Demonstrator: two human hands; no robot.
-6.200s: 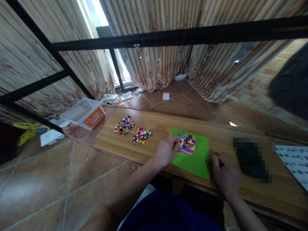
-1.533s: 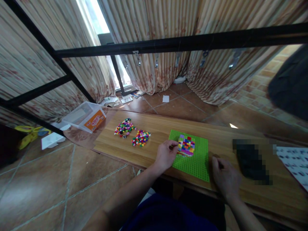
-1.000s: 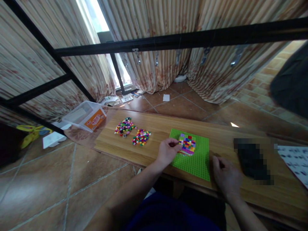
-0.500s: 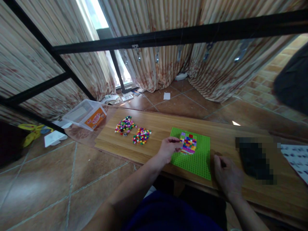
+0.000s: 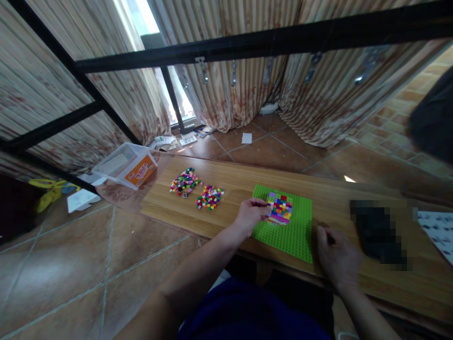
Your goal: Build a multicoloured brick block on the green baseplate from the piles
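A green studded baseplate [image 5: 290,233] lies on the wooden table [image 5: 240,182]. A patch of small coloured bricks [image 5: 280,208] is built on its far left part. My left hand [image 5: 250,216] rests at the plate's left edge, fingers pinched together against the side of the coloured patch; what they hold is too small to make out. My right hand [image 5: 336,257] lies on the table just right of the plate, fingers curled with the fingertips at the plate's right edge. Two loose heaps of coloured bricks [image 5: 184,180] [image 5: 209,197] lie further left on the table.
A clear plastic box with an orange label [image 5: 127,165] sits at the table's left end. A dark blurred object [image 5: 380,231] and a printed sheet [image 5: 439,229] lie to the right. Black metal bars [image 5: 247,45] cross overhead. Papers litter the tiled floor by the curtains.
My left hand has stayed at the left side of the coloured patch, its fingers shifting slightly. The right hand has barely moved. The camera has drifted a little.
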